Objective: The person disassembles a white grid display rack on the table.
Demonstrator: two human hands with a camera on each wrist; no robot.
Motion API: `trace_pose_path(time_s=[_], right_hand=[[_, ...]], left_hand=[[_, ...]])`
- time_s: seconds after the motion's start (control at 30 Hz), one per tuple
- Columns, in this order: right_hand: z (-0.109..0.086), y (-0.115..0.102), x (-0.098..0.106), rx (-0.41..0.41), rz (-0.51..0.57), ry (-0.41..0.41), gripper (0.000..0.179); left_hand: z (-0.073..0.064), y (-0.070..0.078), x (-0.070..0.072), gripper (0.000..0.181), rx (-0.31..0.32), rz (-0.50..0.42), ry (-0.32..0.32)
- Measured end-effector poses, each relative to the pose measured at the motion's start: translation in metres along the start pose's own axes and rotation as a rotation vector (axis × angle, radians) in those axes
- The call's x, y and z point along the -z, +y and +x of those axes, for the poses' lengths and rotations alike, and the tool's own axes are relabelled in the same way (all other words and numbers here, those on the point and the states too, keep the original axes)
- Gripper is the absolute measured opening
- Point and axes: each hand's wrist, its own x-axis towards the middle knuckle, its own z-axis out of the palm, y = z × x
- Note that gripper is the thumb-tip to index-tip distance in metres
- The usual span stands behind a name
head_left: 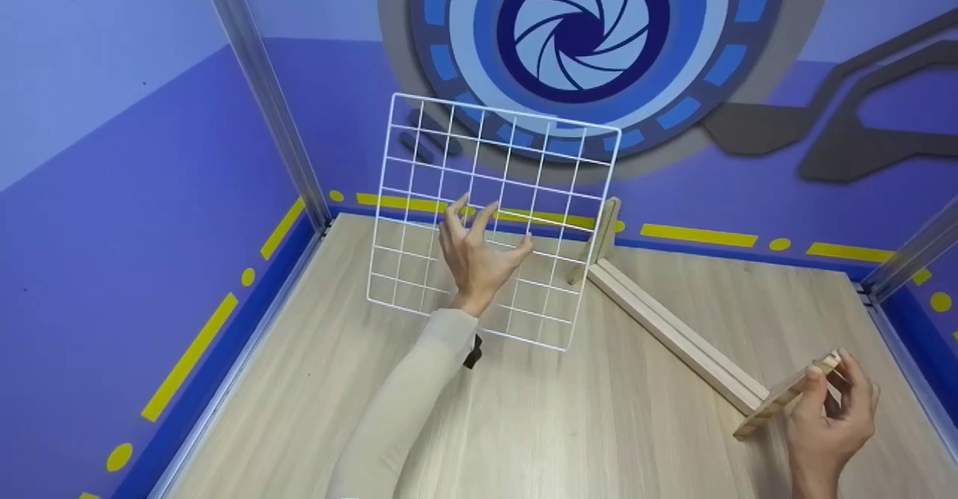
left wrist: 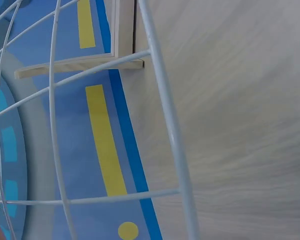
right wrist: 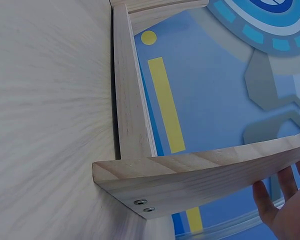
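A white wire grid panel (head_left: 504, 180) is held up at a tilt in the head view, its lower edge over the table. My left hand (head_left: 479, 259) grips its wires near the middle, thumb and fingers spread apart. Thick edge wire (left wrist: 172, 120) of the panel crosses the left wrist view. To the right is a wooden stand (head_left: 677, 334), a long rail with an upright board at each end. My right hand (head_left: 831, 417) pinches the top of the near end board (right wrist: 205, 175), thumb on one side and fingers on the other. Two screw heads (right wrist: 140, 202) show low on that board.
The stand's far end board (head_left: 608, 231) rises beside the panel's right edge. Blue printed walls (head_left: 112, 222) enclose the wood-grain table (head_left: 569, 417) at the back and sides. A metal corner post (head_left: 262, 80) stands at the back left.
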Motion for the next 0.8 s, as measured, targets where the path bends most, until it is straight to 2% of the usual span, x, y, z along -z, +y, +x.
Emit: trace_pose_path(time_s=[0.13, 0.37, 0.63, 0.8], right_hand=[[0.002, 0.006, 0.000, 0.003, -0.009, 0.000, 0.042], [0.001, 0.016, 0.001, 0.006, -0.002, 0.003, 0.042], [0.002, 0.008, 0.001, -0.002, -0.032, -0.016, 0.042], [0.003, 0.020, 0.003, -0.009, -0.034, -0.015, 0.043]], left_hand=[[-0.002, -0.011, 0.003, 0.064, 0.013, 0.010, 0.005], [-0.007, -0.030, 0.012, 0.067, 0.083, 0.036, -0.050], [-0.010, -0.040, 0.019, 0.071, 0.141, 0.029, -0.095], [-0.012, -0.043, 0.021, 0.069, 0.172, 0.034, -0.120]])
